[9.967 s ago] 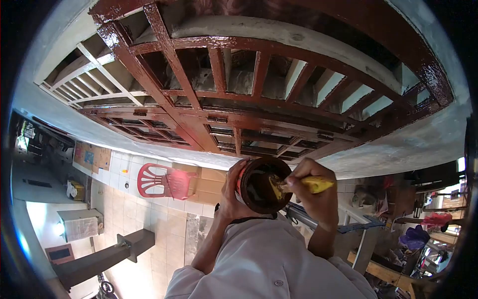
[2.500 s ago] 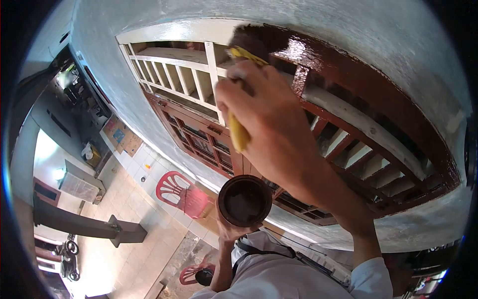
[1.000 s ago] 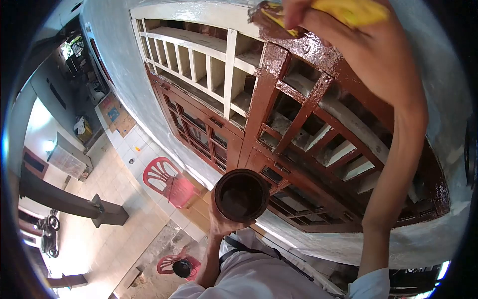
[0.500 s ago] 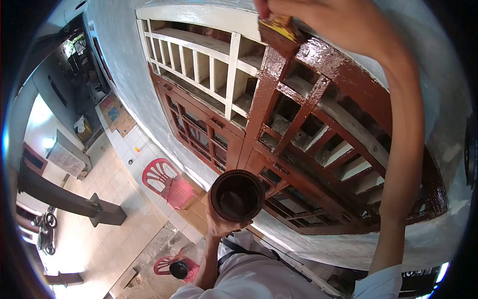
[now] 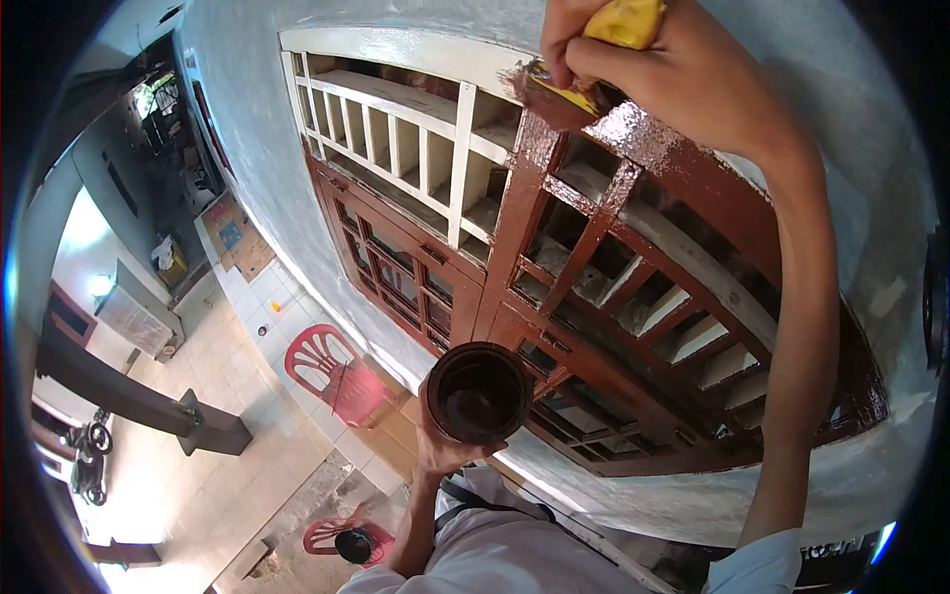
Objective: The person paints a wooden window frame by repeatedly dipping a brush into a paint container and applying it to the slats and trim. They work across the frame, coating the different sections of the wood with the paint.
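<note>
My right hand (image 5: 633, 59) grips a paintbrush (image 5: 625, 22) by its yellow handle. The bristles touch the top rail of a wooden window frame (image 5: 683, 148), where wet brown paint meets the cream-coloured part (image 5: 416, 46). Brown paint covers the right side of the frame, while the slats (image 5: 426, 158) at the upper left are cream. Lower down, my left hand (image 5: 450, 445) holds a round dark container (image 5: 478, 393) from below, its open top facing me. Dark liquid seems to lie inside it.
Below to the left stands a red plastic chair (image 5: 341, 371). A second red chair (image 5: 327, 535) has a black container (image 5: 354, 544) on it. A dark post (image 5: 129, 396) crosses the left side, and a motorcycle (image 5: 91, 455) stands beyond it.
The brush in my right hand has tilted, so its yellow handle shows now. Brown paint reaches slightly further left onto the cream top rail. The container has shifted slightly right in view.
</note>
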Demonstrator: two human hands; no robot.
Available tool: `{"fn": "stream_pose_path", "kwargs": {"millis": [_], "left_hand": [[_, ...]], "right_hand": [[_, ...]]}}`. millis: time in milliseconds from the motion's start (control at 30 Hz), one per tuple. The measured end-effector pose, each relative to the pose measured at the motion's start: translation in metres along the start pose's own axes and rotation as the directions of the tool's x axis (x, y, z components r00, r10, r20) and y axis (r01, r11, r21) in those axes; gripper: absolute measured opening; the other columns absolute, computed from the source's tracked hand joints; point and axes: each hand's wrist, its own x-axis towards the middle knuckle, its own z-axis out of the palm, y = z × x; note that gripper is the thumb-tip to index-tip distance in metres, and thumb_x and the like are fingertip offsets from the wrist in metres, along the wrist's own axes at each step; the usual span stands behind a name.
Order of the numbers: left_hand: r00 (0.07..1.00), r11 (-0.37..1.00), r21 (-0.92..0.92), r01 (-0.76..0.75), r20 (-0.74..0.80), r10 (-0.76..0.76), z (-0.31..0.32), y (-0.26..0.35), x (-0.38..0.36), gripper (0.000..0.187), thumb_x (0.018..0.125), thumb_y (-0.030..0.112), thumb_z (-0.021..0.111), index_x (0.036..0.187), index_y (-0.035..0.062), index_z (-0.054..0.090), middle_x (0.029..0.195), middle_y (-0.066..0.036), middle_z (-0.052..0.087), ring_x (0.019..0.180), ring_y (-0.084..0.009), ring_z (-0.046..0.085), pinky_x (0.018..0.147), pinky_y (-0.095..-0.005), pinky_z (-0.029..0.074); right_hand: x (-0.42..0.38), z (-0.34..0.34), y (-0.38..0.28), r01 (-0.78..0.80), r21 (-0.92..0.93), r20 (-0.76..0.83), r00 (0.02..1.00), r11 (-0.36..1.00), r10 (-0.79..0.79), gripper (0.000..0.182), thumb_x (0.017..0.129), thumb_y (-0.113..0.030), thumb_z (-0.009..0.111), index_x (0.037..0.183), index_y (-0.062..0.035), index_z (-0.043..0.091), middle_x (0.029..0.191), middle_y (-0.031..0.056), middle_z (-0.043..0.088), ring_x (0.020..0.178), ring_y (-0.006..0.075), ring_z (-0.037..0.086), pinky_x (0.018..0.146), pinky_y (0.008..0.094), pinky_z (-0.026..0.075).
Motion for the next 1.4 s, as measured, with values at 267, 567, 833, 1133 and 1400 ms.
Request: {"fn": "stream_pose_path", "kwargs": {"millis": [267,567,833,1133,1400], "left_hand": [[1.0,0.998,0.063,-0.014,0.023,0.013,-0.005,-0.013,-0.004,0.117,0.049,0.027,0.095,0.139,-0.0003,0.026,0.129,-0.02,0.05,0.119,-0.0303,0.053,0.099,-0.0433,0.047],[0.998,1.0,-0.018,-0.011,-0.06,0.01,-0.007,-0.01,-0.005,0.11,0.044,0.024,0.096,0.134,-0.0002,0.036,0.125,-0.017,0.054,0.113,-0.0285,0.058,0.095,-0.0426,0.051],[1.0,0.994,0.111,-0.018,-0.002,0.018,-0.014,-0.02,-0.007,0.111,0.047,0.026,0.094,0.135,-0.0013,0.032,0.125,-0.018,0.052,0.114,-0.0278,0.055,0.097,-0.0421,0.047],[0.999,0.999,0.033,0.041,-0.032,-0.04,-0.016,-0.017,-0.013,0.112,0.046,0.025,0.094,0.135,-0.0017,0.032,0.124,-0.018,0.052,0.113,-0.0268,0.055,0.096,-0.0419,0.047],[1.0,0.999,0.033,-0.01,-0.017,0.01,-0.012,-0.016,-0.007,0.115,0.046,0.027,0.096,0.136,-0.0012,0.03,0.126,-0.018,0.051,0.114,-0.0272,0.055,0.097,-0.0411,0.047]], "right_hand": [[0.033,0.004,0.008,-0.007,0.098,-0.071,0.997,0.995,0.014,0.019,0.094,-0.013,0.053,0.08,-0.0028,0.06,0.059,0.0035,0.055,0.054,0.0108,0.055,0.059,0.0306,0.047],[0.026,-0.014,-0.036,-0.167,-0.235,-0.022,0.986,0.958,0.167,0.023,0.094,-0.016,0.052,0.076,-0.0033,0.057,0.056,0.0043,0.051,0.05,0.0127,0.049,0.058,0.0343,0.045],[0.064,0.005,0.001,0.0,-0.054,0.02,1.0,0.999,0.001,0.034,0.095,-0.017,0.049,0.064,-0.0048,0.045,0.054,0.0023,0.045,0.045,0.0119,0.039,0.049,0.0365,0.038],[0.036,-0.005,-0.046,-0.214,-0.251,0.017,0.974,0.944,0.225,0.033,0.095,-0.017,0.046,0.065,-0.0021,0.048,0.05,0.0016,0.04,0.042,0.0121,0.036,0.045,0.0365,0.032],[0.005,-0.008,-0.05,0.012,0.043,0.005,1.0,0.999,-0.012,0.023,0.093,-0.019,0.055,0.078,-0.0023,0.057,0.061,0.0052,0.051,0.054,0.0135,0.048,0.052,0.0309,0.041]]}}
